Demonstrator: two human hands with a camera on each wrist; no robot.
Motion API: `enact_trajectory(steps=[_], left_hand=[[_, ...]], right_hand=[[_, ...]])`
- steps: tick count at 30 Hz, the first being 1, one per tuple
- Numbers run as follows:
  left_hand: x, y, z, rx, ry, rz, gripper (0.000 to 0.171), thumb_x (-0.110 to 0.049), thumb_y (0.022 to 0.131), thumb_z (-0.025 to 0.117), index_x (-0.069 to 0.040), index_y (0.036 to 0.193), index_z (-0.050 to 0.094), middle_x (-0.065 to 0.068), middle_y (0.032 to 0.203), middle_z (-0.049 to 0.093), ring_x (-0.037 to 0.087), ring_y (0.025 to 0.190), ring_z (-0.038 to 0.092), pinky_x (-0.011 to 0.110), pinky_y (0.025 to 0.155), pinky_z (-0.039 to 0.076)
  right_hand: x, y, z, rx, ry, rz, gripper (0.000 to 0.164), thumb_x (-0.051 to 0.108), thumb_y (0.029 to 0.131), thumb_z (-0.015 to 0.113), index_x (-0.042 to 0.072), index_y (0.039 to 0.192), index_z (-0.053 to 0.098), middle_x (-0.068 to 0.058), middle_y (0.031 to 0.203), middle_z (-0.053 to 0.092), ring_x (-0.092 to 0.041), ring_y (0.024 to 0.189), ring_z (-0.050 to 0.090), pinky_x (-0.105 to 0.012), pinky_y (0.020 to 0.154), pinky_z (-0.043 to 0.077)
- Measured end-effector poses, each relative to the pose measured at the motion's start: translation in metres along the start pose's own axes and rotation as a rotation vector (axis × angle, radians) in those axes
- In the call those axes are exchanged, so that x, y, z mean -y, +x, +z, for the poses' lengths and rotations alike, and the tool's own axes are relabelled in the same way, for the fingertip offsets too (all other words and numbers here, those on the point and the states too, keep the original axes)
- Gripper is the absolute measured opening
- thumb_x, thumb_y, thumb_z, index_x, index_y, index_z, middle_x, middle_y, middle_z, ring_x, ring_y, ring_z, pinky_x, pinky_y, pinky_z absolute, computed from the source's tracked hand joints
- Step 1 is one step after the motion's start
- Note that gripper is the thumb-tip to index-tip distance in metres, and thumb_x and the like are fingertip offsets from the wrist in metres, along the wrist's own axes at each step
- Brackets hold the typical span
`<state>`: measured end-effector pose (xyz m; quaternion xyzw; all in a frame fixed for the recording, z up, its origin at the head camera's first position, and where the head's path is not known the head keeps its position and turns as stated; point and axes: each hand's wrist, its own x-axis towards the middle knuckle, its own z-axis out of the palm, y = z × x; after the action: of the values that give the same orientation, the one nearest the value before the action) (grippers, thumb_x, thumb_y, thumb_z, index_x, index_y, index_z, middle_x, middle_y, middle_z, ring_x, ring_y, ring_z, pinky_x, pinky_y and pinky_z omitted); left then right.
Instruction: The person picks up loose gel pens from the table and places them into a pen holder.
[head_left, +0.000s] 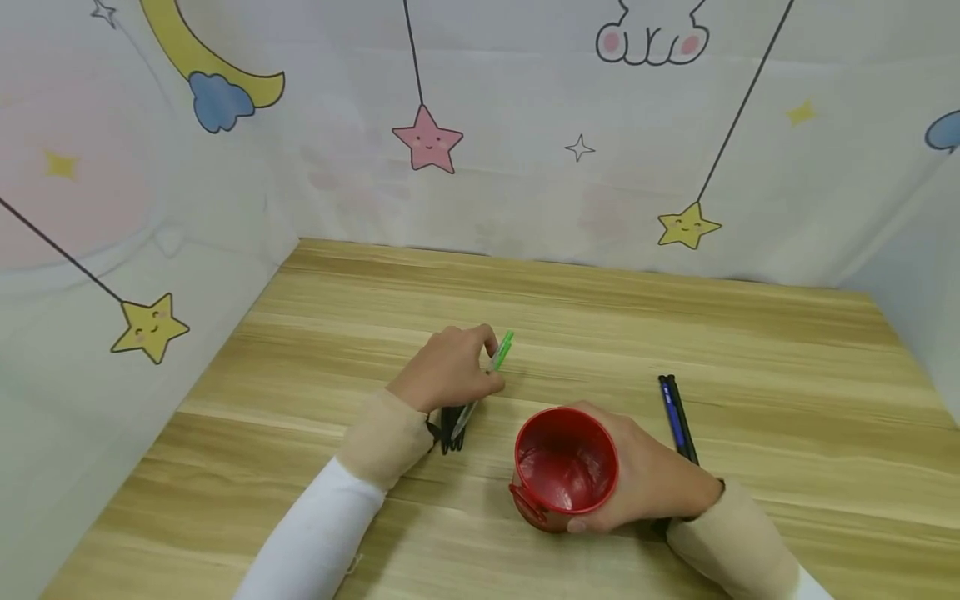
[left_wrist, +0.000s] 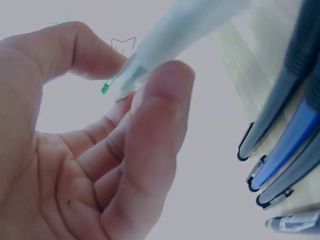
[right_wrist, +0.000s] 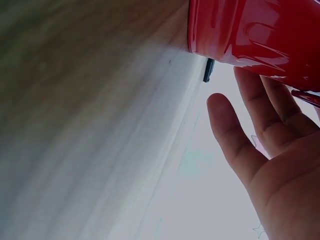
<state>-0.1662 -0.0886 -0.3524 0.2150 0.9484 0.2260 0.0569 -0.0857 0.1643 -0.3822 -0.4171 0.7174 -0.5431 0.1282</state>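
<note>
My left hand (head_left: 448,368) pinches a clear pen with a bright green end (head_left: 504,350) between thumb and forefinger, over the left-middle of the table. In the left wrist view the pen's pale barrel (left_wrist: 175,37) slants up to the right, blurred. Below that hand lies a bunch of dark pens (head_left: 450,429); one with a blue barrel (left_wrist: 287,150) shows among them. My right hand (head_left: 645,471) holds a red mug (head_left: 534,437) around its right side, fingers behind and thumb in front. The mug's mouth faces up, its handle (head_left: 529,505) points left, and nothing shows inside.
On the wooden table (head_left: 360,333), a blue pen (head_left: 671,408) and a black pen (head_left: 684,421) lie side by side right of the mug, partly hidden by the right forearm. A white cloth with printed stars (head_left: 525,200) stands along the back and sides.
</note>
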Motion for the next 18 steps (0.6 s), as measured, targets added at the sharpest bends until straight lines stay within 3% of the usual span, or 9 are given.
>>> enact_trajectory(steps=[5,12,18], left_hand=[[0.000,-0.002,-0.004,-0.049,-0.034,0.039,0.023,-0.027,0.073,0.059,-0.017,0.093,0.055,-0.005,0.050,0.052,0.009,0.041,0.044,0.027,0.044,0.040],[-0.002,-0.003,-0.007,-0.113,-0.051,0.093,0.022,-0.024,0.073,0.056,-0.020,0.094,0.054,-0.008,0.054,0.055,0.009,0.042,0.046,0.028,0.042,0.040],[-0.004,-0.004,-0.008,-0.144,-0.062,0.113,0.023,-0.022,0.072,0.055,-0.020,0.095,0.054,-0.009,0.056,0.056,0.009,0.043,0.046,0.028,0.044,0.041]], right_hand=[[0.004,0.001,0.000,-0.003,-0.001,-0.008,0.082,0.024,0.062,0.085,0.010,0.130,0.042,-0.011,0.123,0.052,-0.031,0.111,0.047,-0.048,0.077,0.053],[0.025,0.007,0.000,-0.003,0.030,-0.003,0.078,0.020,0.064,0.083,0.007,0.129,0.043,-0.013,0.122,0.053,-0.034,0.110,0.047,-0.051,0.077,0.052],[0.017,0.004,0.000,0.001,0.039,0.007,0.080,0.021,0.063,0.084,0.009,0.130,0.042,-0.012,0.123,0.052,-0.034,0.110,0.047,-0.052,0.078,0.052]])
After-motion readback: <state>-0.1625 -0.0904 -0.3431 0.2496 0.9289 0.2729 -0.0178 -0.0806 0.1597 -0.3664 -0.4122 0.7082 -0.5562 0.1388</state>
